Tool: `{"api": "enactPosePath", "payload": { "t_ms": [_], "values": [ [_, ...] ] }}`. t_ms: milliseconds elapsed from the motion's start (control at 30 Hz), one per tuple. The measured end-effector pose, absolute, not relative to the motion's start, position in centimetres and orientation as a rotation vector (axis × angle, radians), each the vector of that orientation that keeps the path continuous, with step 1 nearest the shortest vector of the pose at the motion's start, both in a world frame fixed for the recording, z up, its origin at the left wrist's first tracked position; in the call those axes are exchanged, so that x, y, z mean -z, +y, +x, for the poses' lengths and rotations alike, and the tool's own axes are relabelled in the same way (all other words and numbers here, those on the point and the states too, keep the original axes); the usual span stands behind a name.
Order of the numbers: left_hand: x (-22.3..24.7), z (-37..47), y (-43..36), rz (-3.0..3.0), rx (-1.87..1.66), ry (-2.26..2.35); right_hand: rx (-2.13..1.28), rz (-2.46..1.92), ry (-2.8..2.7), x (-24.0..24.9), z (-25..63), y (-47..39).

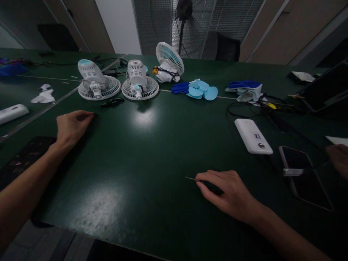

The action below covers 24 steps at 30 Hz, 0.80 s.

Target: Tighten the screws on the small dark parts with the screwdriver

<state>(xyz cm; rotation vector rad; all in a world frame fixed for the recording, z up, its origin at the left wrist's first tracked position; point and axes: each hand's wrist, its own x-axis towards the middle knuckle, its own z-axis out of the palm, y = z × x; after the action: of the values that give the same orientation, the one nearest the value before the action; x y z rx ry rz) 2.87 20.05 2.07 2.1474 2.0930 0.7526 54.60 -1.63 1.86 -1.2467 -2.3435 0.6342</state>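
Screwdriver (216,188): sits in right hand above near right part of green table (152,145); dark-handled, thin-shafted, pointed left; can't tell tip contact with tabletop.
Right hand (232,190): grasps screwdriver handle between thumb and fingers, palm down.
Left hand (71,127): rests toward table's left side, thumb and fingertips brought together; can't tell about anything pinched between. Nearest to black cable bundle (112,102).
Left fan (92,78): lies grille-down, just beside middle fan (137,74), likewise grille-down.
Tilted fan (170,59): stands farther back, grille tipped up.
Fan blade (199,89): light blue, lies right of fans, touching blue glove (179,87).
Power bank (252,136): white, hand-numbered, lies beyond right hand.
Phone (306,177): lies dark-screened, right of right hand.
Another person's hand (339,159): shows at right edge.
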Motion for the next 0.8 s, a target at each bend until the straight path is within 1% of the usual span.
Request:
{"api": "enactPosePath", "payload": {
  "t_ms": [67, 167, 233, 267, 333, 400, 500, 667, 800],
  "values": [
    [-2.6, 8.1, 16.8, 2.272, -0.73, 1.809, -0.647, -1.245, -2.301, -2.0, 54.5, -1.6],
    [-2.6, 17.2, 10.0, 2.412, -0.624, 1.118, -0.668, -1.231, -2.257, -2.1, 54.4, -1.6],
    [-2.3, 22.4, 5.8, 2.387, -0.546, 0.687, -0.66, -1.219, -2.261, -2.2, 54.3, -1.7],
    [-2.1, 24.4, 4.3, 2.347, -0.537, 0.562, -0.656, -1.215, -2.269, -2.2, 54.3, -1.8],
    [-1.8, 26.9, 2.5, 2.264, -0.545, 0.494, -0.665, -1.2, -2.291, -2.2, 54.3, -1.9],
    [-1.6, 27.7, 2.2, 2.187, -0.561, 0.545, -0.69, -1.187, -2.314, -2.3, 54.4, -2.0],
    [-1.4, 27.4, 2.8, 2.146, -0.598, 0.598, -0.683, -1.203, -2.335, -2.4, 54.4, -2.2],
    [-1.2, 27.1, 3.1, 2.201, -0.669, 0.491, -0.644, -1.205, -2.367, -2.6, 54.2, -2.3],
    [-1.2, 27.2, 2.9, 2.213, -0.689, 0.495, -0.656, -1.225, -2.403, -2.7, 54.2, -2.1]
  ]
}}
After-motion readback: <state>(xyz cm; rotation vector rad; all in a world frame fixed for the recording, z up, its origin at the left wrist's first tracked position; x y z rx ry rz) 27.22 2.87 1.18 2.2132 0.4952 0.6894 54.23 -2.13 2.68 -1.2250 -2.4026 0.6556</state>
